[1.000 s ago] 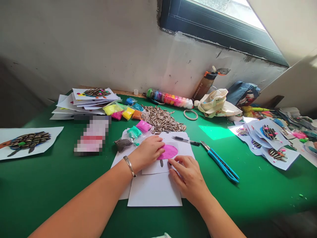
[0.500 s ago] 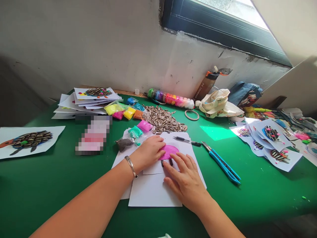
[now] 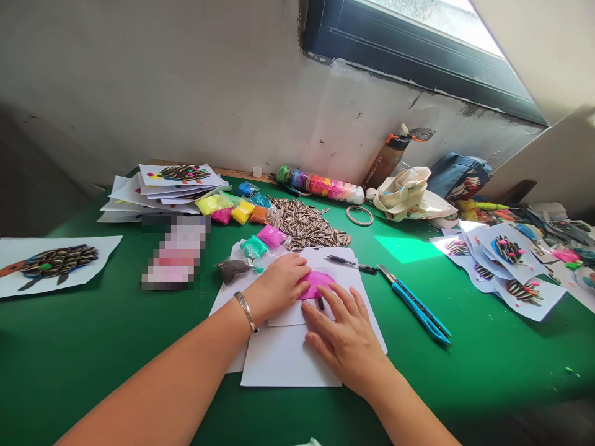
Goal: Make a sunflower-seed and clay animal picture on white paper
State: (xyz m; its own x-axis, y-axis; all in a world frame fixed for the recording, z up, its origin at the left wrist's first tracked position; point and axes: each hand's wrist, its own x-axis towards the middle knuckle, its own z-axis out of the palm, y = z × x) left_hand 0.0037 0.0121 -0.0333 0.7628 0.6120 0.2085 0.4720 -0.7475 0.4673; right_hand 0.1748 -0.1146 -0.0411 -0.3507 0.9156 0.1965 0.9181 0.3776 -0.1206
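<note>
A flat pink clay shape (image 3: 320, 283) lies on white paper (image 3: 290, 356), with a short dark clay piece (image 3: 320, 303) at its lower edge. My left hand (image 3: 281, 285) rests on the paper, its fingertips at the left side of the pink clay. My right hand (image 3: 344, 328) lies with spread fingers over the lower right of the shape. Its index fingertip touches the paper beside a second dark piece, which it mostly covers. A black pen (image 3: 351, 264) lies across the paper's top.
A blue utility knife (image 3: 416, 306) lies right of the paper. Behind are sunflower seeds (image 3: 309, 223), bagged clay (image 3: 253, 248), a tape roll (image 3: 359, 215) and a brown bottle (image 3: 388, 161). Seed-decorated pictures lie in a left stack (image 3: 162, 192) and a right pile (image 3: 511, 266).
My right hand has shifted slightly left, and its index finger now covers more of the left dark clay piece. My left hand stays in place.
</note>
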